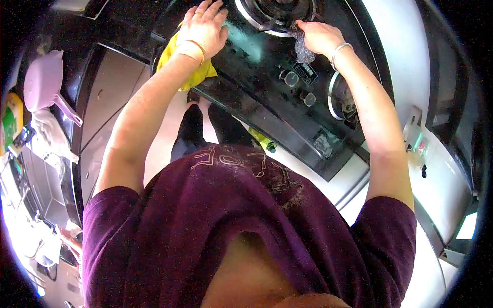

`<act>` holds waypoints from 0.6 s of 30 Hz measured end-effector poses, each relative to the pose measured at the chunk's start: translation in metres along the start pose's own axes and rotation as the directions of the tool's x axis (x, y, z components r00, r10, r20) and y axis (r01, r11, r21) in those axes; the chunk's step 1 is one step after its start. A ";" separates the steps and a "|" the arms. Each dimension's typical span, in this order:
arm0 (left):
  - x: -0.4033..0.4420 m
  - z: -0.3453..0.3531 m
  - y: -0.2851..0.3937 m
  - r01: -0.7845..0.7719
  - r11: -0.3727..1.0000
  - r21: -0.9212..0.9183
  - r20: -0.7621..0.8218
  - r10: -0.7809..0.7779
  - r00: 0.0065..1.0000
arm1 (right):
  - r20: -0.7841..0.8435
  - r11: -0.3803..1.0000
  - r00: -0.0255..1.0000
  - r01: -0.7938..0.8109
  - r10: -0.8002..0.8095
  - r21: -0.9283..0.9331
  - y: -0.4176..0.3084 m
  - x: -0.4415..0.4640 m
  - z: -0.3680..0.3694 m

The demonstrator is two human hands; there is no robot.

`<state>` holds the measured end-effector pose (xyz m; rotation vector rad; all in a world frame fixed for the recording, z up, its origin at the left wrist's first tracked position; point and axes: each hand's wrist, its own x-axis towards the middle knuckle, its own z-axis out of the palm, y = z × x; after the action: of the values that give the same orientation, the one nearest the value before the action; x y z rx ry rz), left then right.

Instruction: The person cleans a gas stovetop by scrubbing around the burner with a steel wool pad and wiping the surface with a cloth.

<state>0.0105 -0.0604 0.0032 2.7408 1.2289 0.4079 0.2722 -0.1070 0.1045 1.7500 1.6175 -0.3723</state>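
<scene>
A black gas stove top (246,82) lies ahead, with a round burner (280,13) at the top and a second burner (343,97) at the right. My left hand (206,30) rests with its fingers spread on the stove's left edge, over a yellow cloth (197,76) that hangs beside it. My right hand (321,38) is closed on a grey mesh scrubber (304,51) at the lower rim of the upper burner. Two control knobs (290,78) sit just below the scrubber.
A pink pan (43,82) and a white cloth (51,133) are on the left counter, near a sink (46,190). White wall surface (411,46) borders the stove at the right. Below the stove edge, something yellow-green (262,139) shows near my legs.
</scene>
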 end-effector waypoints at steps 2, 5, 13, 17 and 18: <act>0.001 -0.001 0.001 0.008 1.000 0.001 -0.001 -0.008 1.000 | 0.016 0.997 1.000 0.012 -0.011 -0.082 -0.004 -0.002 -0.008; 0.000 0.003 -0.002 0.000 1.000 0.011 -0.018 0.001 1.000 | 0.076 0.998 0.997 -0.009 0.013 -0.057 0.001 0.007 -0.009; -0.003 -0.008 -0.002 0.049 0.984 -0.169 0.122 -0.029 0.992 | 0.047 0.985 0.988 -0.152 0.148 0.082 -0.007 0.016 0.006; -0.005 -0.009 0.001 -0.005 0.984 -0.178 -0.125 -0.017 0.992 | 0.075 0.915 0.994 -0.099 0.076 0.392 -0.011 0.014 0.004; -0.003 -0.003 0.001 -0.001 0.996 -0.086 -0.085 -0.006 0.996 | 0.135 0.824 0.990 -0.104 0.034 0.557 -0.017 0.011 0.003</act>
<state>0.0082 -0.0632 0.0061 2.6749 1.2035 0.5692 0.2591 -0.1018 0.0901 2.1588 1.4348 -0.9863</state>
